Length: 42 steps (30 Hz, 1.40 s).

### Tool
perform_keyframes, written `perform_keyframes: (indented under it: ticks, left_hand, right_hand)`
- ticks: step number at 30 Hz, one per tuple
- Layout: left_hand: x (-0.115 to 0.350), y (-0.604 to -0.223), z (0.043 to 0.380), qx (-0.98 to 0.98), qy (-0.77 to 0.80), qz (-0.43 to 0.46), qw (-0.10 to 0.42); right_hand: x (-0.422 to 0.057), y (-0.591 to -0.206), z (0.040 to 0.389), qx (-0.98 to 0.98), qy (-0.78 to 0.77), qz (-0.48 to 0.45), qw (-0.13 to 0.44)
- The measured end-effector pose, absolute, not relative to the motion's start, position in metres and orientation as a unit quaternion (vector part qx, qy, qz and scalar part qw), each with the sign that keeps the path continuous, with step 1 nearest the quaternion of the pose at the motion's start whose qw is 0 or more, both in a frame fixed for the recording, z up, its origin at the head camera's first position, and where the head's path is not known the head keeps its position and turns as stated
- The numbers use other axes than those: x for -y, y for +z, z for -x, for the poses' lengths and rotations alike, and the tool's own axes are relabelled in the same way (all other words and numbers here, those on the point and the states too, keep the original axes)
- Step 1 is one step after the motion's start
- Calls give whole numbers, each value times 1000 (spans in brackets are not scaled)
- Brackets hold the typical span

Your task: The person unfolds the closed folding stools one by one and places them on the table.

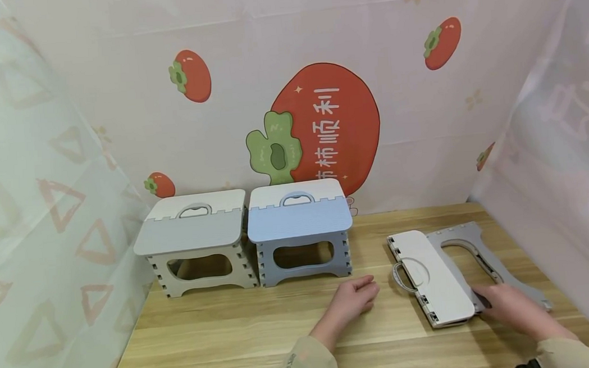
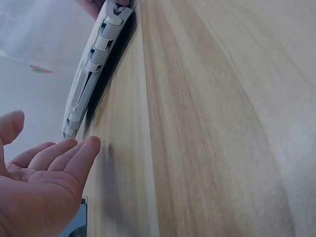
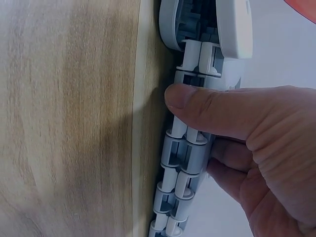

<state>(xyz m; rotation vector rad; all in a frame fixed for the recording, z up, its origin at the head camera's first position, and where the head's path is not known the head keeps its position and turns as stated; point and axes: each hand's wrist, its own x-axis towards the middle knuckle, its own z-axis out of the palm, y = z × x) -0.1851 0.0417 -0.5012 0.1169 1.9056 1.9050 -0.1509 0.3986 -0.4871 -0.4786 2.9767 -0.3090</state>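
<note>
A partly folded grey-and-white step stool [image 1: 439, 279] lies at the right of the table, its top folded double and a grey leg panel [image 1: 460, 233] spread out beside it. My right hand [image 1: 506, 303] grips the stool's near right side. In the right wrist view, the thumb of the right hand [image 3: 232, 116] presses over the hinged edge [image 3: 180, 153], other fingers behind it. A loop handle [image 1: 400, 279] sticks out on the stool's left. Left of the stool, my left hand [image 1: 349, 300] hovers low over the wood, palm up and fingers loose in the left wrist view, holding nothing.
A grey-and-white stool [image 1: 191, 232] and a blue-and-white stool [image 1: 299, 220] stand unfolded side by side at the back left. Behind the wooden table [image 1: 223, 335] hangs a printed cloth [image 1: 246, 57], with more cloth along both sides.
</note>
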Motion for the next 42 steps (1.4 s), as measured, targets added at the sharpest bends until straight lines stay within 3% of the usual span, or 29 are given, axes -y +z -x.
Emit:
perform_keyframes:
  ticks: [8,27,42]
  left_hand:
    - [-51,-506,185,-639,734,11,232]
    - [-69,-517,180,-534,804,41,258]
    - [-79,-520,181,-516,816,60,255]
  right_hand:
    - [-395,-491,147,-981,-95,165,31]
    - [-383,-497,142,-981,-94,169,-22]
    - [-377,-492,145,-982,-103,158,18]
